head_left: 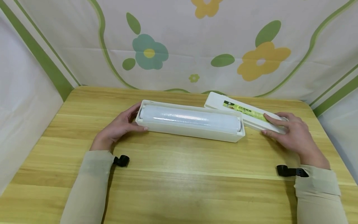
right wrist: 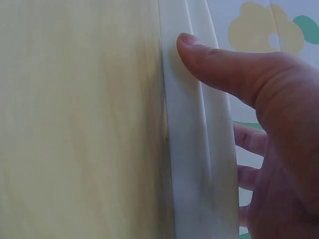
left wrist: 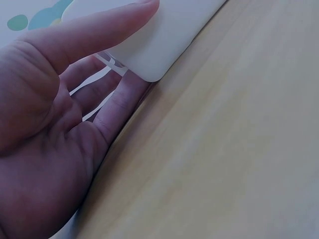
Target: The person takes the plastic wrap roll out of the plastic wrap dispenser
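- The left hand grips the left end of a long white box, its thumb on the near wall and the other fingers round the end and far side; the hand spans the box's depth.
- The right hand holds the right end of a white lid, thumb at the near edge, index finger on top.
- The box sits open-topped on the wooden worktop, a roll of cling film lying lengthwise inside.
- The lid slants behind the box's right end, which hides part of its near edge; a green printed label runs along its top.
- A flower-patterned cloth hangs behind the worktop.
- The left wrist view shows gaps between the spread fingers; the right wrist view shows three fingertips along the lid's far side, hidden in the head view.
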### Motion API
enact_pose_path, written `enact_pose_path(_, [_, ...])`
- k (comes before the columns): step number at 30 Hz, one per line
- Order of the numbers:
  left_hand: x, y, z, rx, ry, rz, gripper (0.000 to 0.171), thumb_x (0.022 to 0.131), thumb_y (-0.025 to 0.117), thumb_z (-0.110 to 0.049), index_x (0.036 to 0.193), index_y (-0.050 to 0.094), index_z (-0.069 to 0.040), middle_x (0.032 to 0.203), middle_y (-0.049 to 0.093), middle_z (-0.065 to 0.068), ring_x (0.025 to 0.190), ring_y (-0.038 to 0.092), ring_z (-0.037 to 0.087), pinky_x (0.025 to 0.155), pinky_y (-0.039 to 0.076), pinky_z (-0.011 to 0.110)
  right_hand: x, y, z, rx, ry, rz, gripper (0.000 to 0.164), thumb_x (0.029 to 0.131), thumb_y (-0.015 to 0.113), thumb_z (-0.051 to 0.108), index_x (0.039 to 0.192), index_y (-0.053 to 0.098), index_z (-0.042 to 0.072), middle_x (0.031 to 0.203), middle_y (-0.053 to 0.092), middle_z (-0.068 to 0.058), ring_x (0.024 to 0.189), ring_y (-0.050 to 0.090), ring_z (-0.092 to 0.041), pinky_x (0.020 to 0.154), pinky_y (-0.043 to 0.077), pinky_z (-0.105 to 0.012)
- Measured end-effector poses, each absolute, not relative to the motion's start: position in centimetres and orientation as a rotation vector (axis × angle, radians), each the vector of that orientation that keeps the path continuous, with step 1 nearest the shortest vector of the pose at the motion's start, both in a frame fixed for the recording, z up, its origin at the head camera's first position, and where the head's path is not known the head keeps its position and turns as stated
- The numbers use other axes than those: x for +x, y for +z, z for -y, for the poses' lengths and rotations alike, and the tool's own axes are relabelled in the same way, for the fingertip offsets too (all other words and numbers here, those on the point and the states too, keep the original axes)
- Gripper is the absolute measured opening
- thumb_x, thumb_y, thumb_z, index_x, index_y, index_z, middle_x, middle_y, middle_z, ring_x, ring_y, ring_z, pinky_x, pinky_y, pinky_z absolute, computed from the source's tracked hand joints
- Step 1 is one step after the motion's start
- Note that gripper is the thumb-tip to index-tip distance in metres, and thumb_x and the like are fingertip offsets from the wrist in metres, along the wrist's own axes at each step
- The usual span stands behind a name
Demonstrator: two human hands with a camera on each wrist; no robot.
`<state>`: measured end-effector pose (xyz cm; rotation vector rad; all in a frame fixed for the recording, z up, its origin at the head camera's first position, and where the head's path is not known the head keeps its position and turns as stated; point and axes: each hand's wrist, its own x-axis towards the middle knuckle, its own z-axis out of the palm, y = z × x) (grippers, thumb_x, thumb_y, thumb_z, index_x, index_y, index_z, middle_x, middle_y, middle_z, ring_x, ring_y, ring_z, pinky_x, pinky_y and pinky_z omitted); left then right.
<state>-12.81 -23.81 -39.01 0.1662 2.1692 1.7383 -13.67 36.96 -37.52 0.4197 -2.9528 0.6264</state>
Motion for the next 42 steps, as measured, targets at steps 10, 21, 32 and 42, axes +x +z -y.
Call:
enact_pose_path(10, [-12.7, -38.5, 24.0, 0.154, 1.714, -2.184, 0.105, 0.088, 0.09, -0.009, 0.17, 0.031, -0.038, 0.168, 0.039, 0.001, 0.148, 0.038, 0.024, 0.104, 0.051, 0.018, -14.0, -37.4, -36.7, 0.385, 0.631, 3.004, 0.067, 0.095, 0.085, 0.03, 0.154, 0.058, 0.015, 0.151, 0.046, -0.04, 0.131, 0.04, -0.067, 0.108, 0.024, -0.08])
enact_pose_path(21, [-13.8, -39.9, 22.6, 0.227, 1.739, -2.115, 0.105, 0.086, 0.091, -0.006, 0.17, 0.034, -0.033, 0.161, 0.046, 0.006, 0.141, 0.046, 0.028, 0.105, 0.054, 0.023, -12.0, -38.0, -38.5, 0.331, 0.632, 3.011, 0.068, 0.093, 0.086, 0.029, 0.153, 0.059, 0.012, 0.149, 0.046, -0.041, 0.13, 0.04, -0.066, 0.103, 0.026, -0.076])
enact_pose_path(32, [-13.1, -39.2, 23.3, 0.161, 1.731, -2.168, 0.108, 0.085, 0.091, -0.004, 0.17, 0.031, -0.035, 0.158, 0.048, 0.008, 0.138, 0.047, 0.029, 0.102, 0.054, 0.023, -13.0, -37.6, -37.4, 0.378, 0.646, 2.995, 0.067, 0.093, 0.086, 0.029, 0.153, 0.06, 0.013, 0.15, 0.046, -0.041, 0.131, 0.041, -0.065, 0.104, 0.026, -0.076])
enact_pose_path(42, [-12.7, -39.1, 23.8, 0.156, 1.726, -2.189, 0.108, 0.085, 0.091, -0.006, 0.17, 0.031, -0.036, 0.159, 0.047, 0.007, 0.138, 0.047, 0.028, 0.102, 0.054, 0.022, -13.5, -37.1, -36.9, 0.408, 0.556, 3.026, 0.069, 0.093, 0.086, 0.035, 0.154, 0.06, 0.014, 0.149, 0.048, -0.041, 0.129, 0.043, -0.065, 0.101, 0.03, -0.075])
